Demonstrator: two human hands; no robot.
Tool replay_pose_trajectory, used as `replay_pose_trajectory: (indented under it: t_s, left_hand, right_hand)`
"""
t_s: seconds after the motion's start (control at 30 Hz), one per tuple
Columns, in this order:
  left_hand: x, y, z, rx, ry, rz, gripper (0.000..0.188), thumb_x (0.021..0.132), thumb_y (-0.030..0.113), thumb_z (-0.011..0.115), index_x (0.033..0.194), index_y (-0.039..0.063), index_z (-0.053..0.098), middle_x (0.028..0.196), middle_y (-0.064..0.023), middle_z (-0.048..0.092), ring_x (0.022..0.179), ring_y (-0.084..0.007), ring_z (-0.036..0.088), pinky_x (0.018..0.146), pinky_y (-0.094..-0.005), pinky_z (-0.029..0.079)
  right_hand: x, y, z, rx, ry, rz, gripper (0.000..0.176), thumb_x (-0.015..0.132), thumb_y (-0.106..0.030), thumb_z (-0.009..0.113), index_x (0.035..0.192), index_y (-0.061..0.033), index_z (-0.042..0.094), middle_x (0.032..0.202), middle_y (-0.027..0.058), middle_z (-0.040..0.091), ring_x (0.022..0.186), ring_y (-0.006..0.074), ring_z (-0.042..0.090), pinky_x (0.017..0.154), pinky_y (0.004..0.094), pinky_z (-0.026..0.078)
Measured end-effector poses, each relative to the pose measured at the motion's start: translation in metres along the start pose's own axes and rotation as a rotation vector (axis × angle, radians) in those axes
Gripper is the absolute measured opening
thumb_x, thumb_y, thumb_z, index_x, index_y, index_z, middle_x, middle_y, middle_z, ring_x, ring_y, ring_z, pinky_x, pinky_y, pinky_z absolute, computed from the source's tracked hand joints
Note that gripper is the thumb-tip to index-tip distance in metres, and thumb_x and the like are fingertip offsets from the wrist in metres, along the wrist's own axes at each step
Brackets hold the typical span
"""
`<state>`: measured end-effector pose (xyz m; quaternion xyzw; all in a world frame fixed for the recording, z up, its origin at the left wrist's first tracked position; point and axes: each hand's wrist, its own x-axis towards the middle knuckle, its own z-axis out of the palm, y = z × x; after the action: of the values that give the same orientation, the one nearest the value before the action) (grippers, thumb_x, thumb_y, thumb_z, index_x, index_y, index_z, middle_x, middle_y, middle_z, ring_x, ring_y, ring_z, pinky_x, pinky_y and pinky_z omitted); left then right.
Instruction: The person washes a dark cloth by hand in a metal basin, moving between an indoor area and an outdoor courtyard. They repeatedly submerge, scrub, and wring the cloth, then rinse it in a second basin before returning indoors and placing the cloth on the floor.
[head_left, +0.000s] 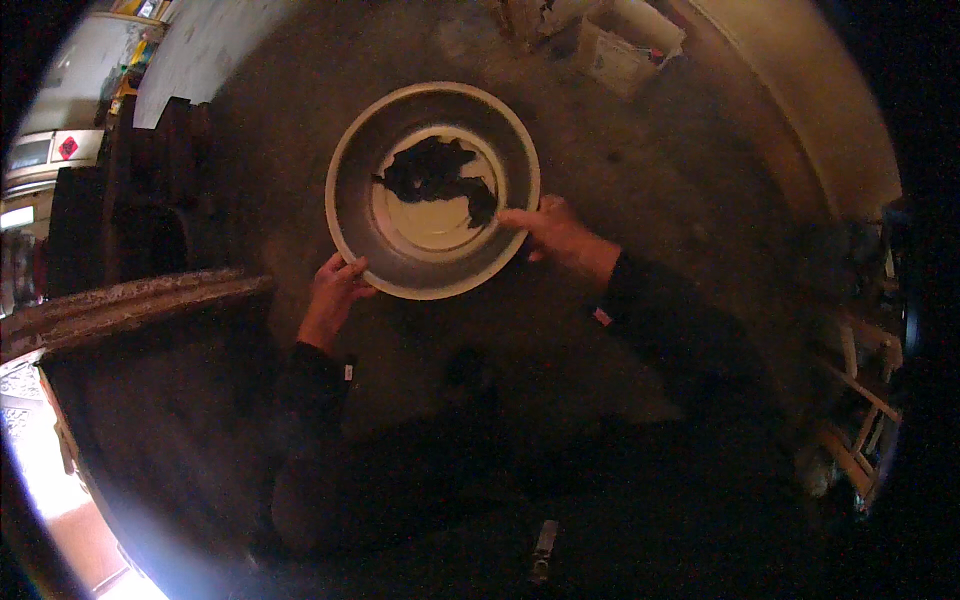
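A round, wide-rimmed metal basin (352, 217) is held up in front of me over a dark floor. In its bottom lies a crumpled black mass (431, 169), perhaps cloth; the poor light hides its exact kind. My left hand (335, 292) grips the rim at the lower left, thumb on top and fingers beneath. On the right side, my right hand (559, 232) holds the rim, with one finger reaching inside the wall close to the black mass. Most of the fingers under the basin are hidden.
A cardboard box (626, 49) stands on the floor at the upper right, near a pale wall (817, 97). A worn wooden edge (135, 300) juts in from the left. Wooden furniture parts (862, 420), possibly chairs, are at the far right. Bright light enters at the lower left.
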<state>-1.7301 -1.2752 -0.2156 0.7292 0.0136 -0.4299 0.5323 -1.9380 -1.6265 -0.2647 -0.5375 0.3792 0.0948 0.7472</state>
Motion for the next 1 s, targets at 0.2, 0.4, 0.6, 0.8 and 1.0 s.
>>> replay_pose_trajectory:
  t_s: [0.2, 0.4, 0.6, 0.8, 1.0]
  left_hand:
    - [0.005, -0.002, -0.007, 0.075, 0.073, -0.034, 0.037, 0.105, 0.034, 0.07, 0.128, 0.005, 0.068, 0.115, -0.0068, 0.075, 0.092, -0.0174, 0.075, 0.075, -0.0321, 0.063]
    - [0.0, 0.038, -0.001, 0.262, 0.176, -0.018, 0.033, 0.106, 0.037, 0.066, 0.114, 0.005, 0.069, 0.098, -0.0095, 0.076, 0.073, -0.0177, 0.074, 0.064, -0.0321, 0.058]
    - [-0.008, 0.05, -0.025, 0.165, 0.485, 0.083, 0.029, 0.106, 0.029, 0.062, 0.12, 0.004, 0.068, 0.099, -0.0123, 0.079, 0.073, -0.0206, 0.075, 0.063, -0.0335, 0.058]
    - [-0.026, 0.039, -0.038, 0.204, 0.45, 0.056, 0.034, 0.108, 0.029, 0.063, 0.131, 0.005, 0.067, 0.105, -0.0141, 0.079, 0.084, -0.0224, 0.078, 0.07, -0.0341, 0.061]
    - [-0.021, 0.049, 0.006, 0.154, 0.323, 0.203, 0.037, 0.11, 0.03, 0.062, 0.134, 0.002, 0.065, 0.107, -0.014, 0.079, 0.09, -0.0219, 0.078, 0.077, -0.0352, 0.063]
  right_hand:
    - [0.008, -0.031, -0.014, -0.699, 0.514, -0.693, 0.028, 0.092, -0.029, 0.079, 0.108, -0.0082, 0.069, 0.091, 0.0074, 0.069, 0.084, 0.0249, 0.074, 0.069, 0.043, 0.059]
    - [0.07, -0.053, 0.032, -1.093, 0.141, -1.061, 0.053, 0.088, -0.019, 0.077, 0.139, -0.0126, 0.064, 0.131, 0.0117, 0.067, 0.108, 0.0361, 0.071, 0.091, 0.051, 0.058]
    - [0.107, -0.046, 0.073, -1.441, -0.044, -1.026, 0.083, 0.083, -0.008, 0.077, 0.16, -0.0166, 0.047, 0.158, 0.0153, 0.051, 0.125, 0.0393, 0.062, 0.104, 0.0515, 0.051]
    - [0.102, -0.041, 0.07, -1.54, -0.044, -0.886, 0.036, 0.088, -0.009, 0.071, 0.124, -0.0107, 0.069, 0.124, 0.0179, 0.065, 0.111, 0.0381, 0.067, 0.095, 0.0497, 0.056]
    - [0.106, -0.083, 0.028, -0.784, -0.284, -0.659, 0.033, 0.083, -0.023, 0.077, 0.114, -0.0102, 0.077, 0.105, 0.0159, 0.075, 0.101, 0.0239, 0.072, 0.089, 0.0365, 0.056]
